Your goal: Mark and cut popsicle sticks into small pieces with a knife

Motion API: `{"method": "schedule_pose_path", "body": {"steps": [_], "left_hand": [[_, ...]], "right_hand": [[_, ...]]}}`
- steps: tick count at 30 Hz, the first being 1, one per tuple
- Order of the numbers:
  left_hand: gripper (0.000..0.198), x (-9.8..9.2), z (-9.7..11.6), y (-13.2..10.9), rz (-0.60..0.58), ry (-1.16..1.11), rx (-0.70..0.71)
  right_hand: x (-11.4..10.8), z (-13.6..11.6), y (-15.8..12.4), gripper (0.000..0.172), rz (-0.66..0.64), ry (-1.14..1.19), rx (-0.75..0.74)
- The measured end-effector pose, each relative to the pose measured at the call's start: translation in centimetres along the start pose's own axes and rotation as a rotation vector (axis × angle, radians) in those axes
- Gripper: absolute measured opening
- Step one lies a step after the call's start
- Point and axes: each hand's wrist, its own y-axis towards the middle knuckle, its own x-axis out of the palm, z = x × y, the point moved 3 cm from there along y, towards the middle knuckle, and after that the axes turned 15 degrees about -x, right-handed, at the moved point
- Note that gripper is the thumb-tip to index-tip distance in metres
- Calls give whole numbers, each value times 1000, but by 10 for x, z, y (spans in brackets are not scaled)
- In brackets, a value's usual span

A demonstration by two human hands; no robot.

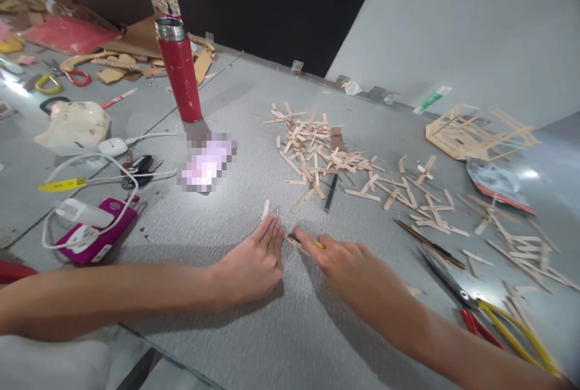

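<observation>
My left hand (256, 260) lies flat on the grey table (254, 329), fingers together and stretched out, their tips pressing on a thin wooden stick (296, 244). My right hand (344, 266) rests just right of it, closed around a small yellow-handled tool (319, 245) whose tip meets the same stick. Another short stick (266, 207) lies just beyond my left fingertips.
A heap of wooden sticks (317, 151) spreads across the table's middle and right. A red flask (180, 73) stands at the back. Pliers with yellow and red handles (480, 308) lie at right, a stick frame model (475, 131) at far right. Cables, keys and a magenta box (97, 236) sit left.
</observation>
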Motion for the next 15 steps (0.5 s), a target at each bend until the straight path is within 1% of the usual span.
{"method": "schedule_pose_path", "body": {"steps": [4,8,13,15], "left_hand": [[53,2,1,0,2,-1,-6],[55,3,1,0,30,-14,-3],[54,3,2,0,15,-18,-19],[53,3,3,-1,20,-17,-27]], "right_hand": [[3,-1,-1,72,25,9,11],[3,-4,1,71,47,10,23],[-8,-7,6,68,29,-36,-43],[-15,-4,9,62,21,-15,-66]]}}
